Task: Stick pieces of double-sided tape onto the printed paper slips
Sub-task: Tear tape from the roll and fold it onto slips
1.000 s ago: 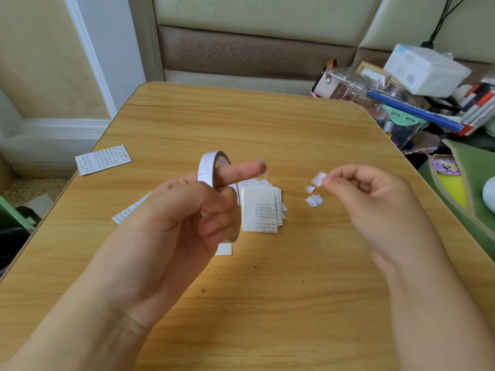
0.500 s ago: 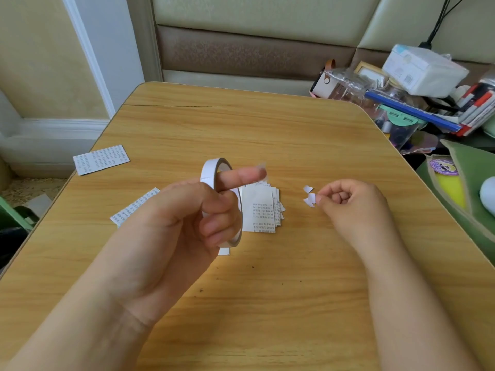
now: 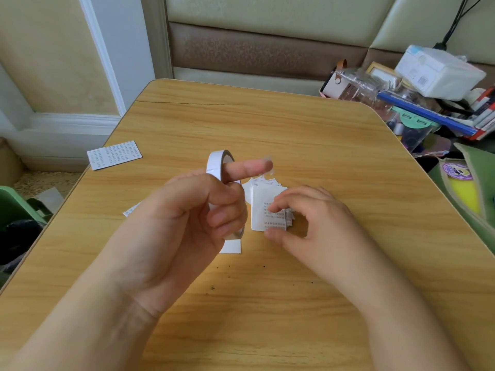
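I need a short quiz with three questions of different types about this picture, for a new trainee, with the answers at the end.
1. True or false: the tape roll lies flat on the table.
2. The right hand touches: A) the single slip near the table's left edge; B) the stack of printed slips; C) the tape roll.
3. Fill in: a clear piece of tape sticks to the tip of the left hand's ______ finger.

Key: 1 false, the left hand holds it above the table; 2 B; 3 index.
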